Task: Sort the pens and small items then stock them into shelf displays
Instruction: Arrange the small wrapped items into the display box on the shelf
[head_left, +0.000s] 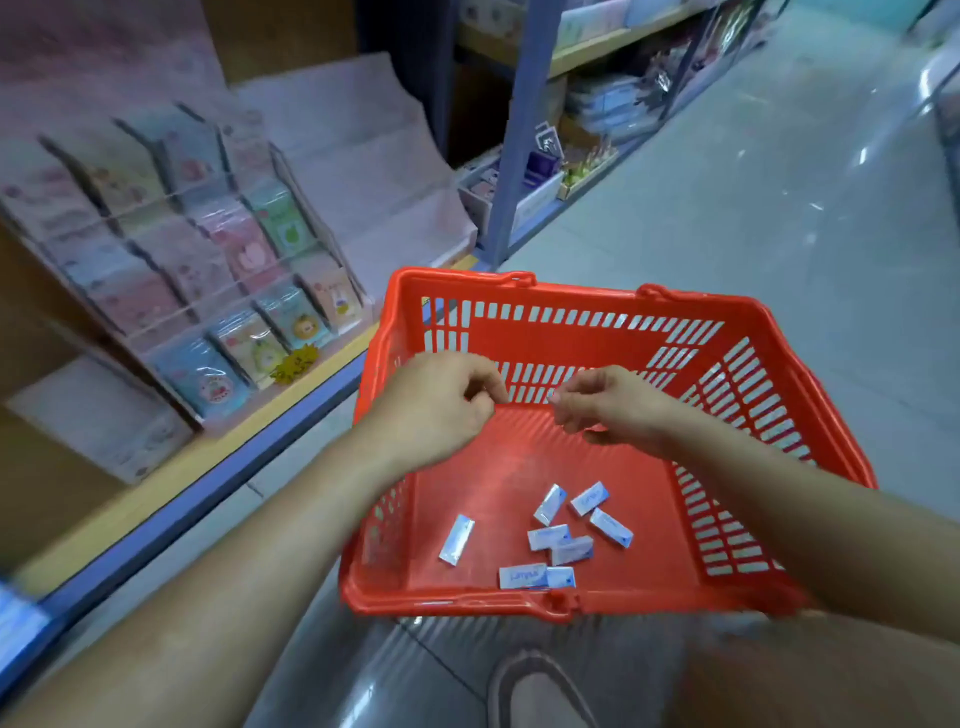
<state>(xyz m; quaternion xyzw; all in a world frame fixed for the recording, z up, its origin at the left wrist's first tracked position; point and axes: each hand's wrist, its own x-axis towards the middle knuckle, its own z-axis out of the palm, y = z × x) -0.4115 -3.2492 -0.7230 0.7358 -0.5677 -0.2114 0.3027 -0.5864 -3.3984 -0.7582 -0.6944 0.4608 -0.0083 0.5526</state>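
The left hand (436, 410) and right hand (615, 410) hang over a red basket (576, 290) on glossy grey floor tiles (779, 208), fingers curled; whether they pinch anything is unclear. White-and-blue packets (549, 538) lie on its bottom below the fingers. A clear card display (208, 260) stands on the shelf (156, 486) to their left.

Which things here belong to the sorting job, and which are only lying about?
Job: basket, packets, left hand, right hand.
Lying about: card rack, yellow ornament, far shelves, shoe.
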